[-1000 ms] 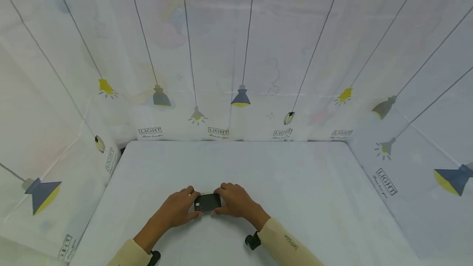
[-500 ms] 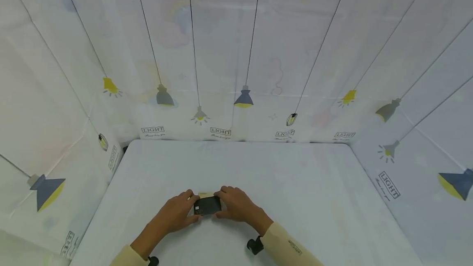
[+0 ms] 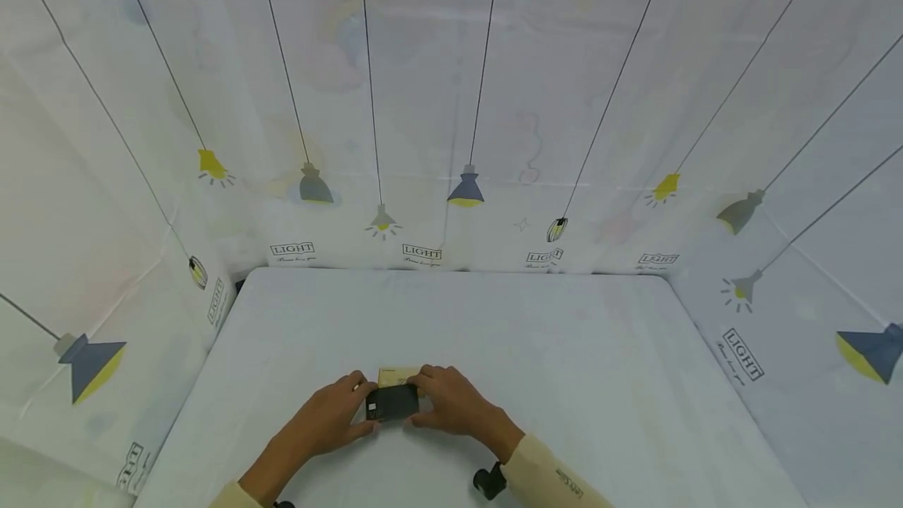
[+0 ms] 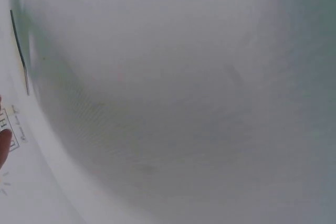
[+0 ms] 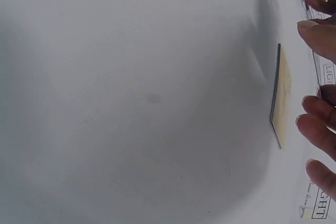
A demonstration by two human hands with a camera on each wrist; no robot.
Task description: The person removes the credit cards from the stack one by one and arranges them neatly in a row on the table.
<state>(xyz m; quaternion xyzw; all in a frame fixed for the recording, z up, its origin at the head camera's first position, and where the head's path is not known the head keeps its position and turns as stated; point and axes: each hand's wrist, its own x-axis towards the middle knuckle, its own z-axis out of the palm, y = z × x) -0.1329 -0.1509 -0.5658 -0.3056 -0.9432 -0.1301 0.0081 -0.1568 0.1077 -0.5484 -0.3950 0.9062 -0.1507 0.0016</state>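
Observation:
A dark card (image 3: pixel 393 404) with a small light square near its left end spans the gap between my hands. My left hand (image 3: pixel 330 416) pinches its left end, thumb at the near edge and fingers at the far edge. At the other end my right hand (image 3: pixel 457 404) pinches it the same way. Just behind it a yellow card (image 3: pixel 397 375) lies on the table, partly covered by the dark card and my right fingers in the head view. Seen from the right wrist, the held card is a thin edge above the table, apart from the yellow card.
The white-covered table (image 3: pixel 564 351) stretches out on all sides of the hands. Behind and beside it hang white cloth walls (image 3: pixel 621 85) printed with lamps. A black wrist camera (image 3: pixel 489 481) sits below the right sleeve (image 3: pixel 553 477).
Both hands have drawn the dark card toward the person. The yellow card behind it, mostly hidden a second ago, shows more and more.

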